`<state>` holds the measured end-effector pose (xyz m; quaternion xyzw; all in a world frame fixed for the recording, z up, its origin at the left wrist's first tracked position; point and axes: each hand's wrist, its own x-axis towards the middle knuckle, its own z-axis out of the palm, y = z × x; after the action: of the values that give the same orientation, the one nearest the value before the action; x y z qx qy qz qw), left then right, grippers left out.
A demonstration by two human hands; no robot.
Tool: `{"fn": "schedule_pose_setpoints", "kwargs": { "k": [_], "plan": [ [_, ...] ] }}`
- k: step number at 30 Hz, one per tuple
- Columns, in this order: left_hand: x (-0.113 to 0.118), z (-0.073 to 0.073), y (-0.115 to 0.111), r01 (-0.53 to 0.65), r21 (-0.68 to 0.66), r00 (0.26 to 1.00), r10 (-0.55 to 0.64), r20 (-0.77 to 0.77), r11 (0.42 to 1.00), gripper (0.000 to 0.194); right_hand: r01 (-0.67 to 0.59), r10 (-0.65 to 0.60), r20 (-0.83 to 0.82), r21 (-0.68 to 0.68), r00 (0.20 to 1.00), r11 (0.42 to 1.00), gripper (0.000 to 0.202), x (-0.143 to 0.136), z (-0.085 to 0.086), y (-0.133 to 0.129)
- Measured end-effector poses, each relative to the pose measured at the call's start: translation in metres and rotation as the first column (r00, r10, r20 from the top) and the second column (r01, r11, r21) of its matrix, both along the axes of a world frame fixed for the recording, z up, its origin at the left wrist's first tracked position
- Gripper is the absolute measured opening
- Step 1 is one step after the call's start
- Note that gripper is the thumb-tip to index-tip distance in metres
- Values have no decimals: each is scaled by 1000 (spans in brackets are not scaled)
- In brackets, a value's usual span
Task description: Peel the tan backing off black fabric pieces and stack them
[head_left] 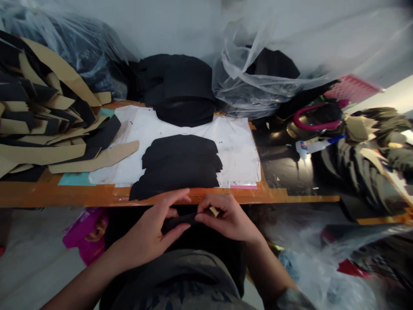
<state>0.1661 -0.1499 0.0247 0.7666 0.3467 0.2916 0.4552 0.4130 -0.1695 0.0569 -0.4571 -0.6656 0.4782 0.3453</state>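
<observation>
Just below the table's front edge, my right hand [222,215] pinches one end of a narrow black strip [180,220] between thumb and fingers. A small tan tip [214,211] sticks out from under its fingers. My left hand [156,224] is round the strip's other end, the index finger raised and the thumb along the near side; its lower fingers are partly hidden. Beyond my hands lies a row of overlapping flat black pieces [180,161] on white sheets [237,150].
Black and tan cut pieces [54,150] are heaped at the left. A black bundle [180,79] and a clear plastic bag [232,90] stand at the back. To the right are a small bottle with a blue tip [305,148], a pink-handled item [318,125] and stacked pieces [364,168].
</observation>
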Motion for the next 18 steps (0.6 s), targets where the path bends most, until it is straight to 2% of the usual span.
{"fn": "schedule_pose_setpoints", "kwargs": {
  "k": [2, 4, 6, 9, 12, 18],
  "plan": [
    [-7, 0, 6, -88, -85, 996, 85, -34, 992, 66, 141, -142, -39, -33, 989, 989, 20, 7, 0, 5],
    [-17, -3, 13, -219, -100, 975, 213, -68, 970, 50, 285, -289, -58, -66, 956, 956, 22, 16, -3, 11],
    [-28, -9, 18, -373, -53, 926, 369, -75, 926, 35, 383, -385, -35, -49, 922, 922, 22, 23, -11, 18],
    [-37, -19, 22, -549, 30, 827, 547, -131, 836, 30, 460, -462, 50, 41, 886, 887, 23, 24, -25, 28],
    [-36, -23, 23, -577, 125, 774, 589, -232, 807, 26, 486, -500, 145, 120, 854, 866, 23, 18, -36, 34],
    [-27, -21, 23, -515, 308, 783, 585, -210, 800, 18, 499, -531, 228, 187, 816, 846, 21, 16, -41, 37]
  ]
}}
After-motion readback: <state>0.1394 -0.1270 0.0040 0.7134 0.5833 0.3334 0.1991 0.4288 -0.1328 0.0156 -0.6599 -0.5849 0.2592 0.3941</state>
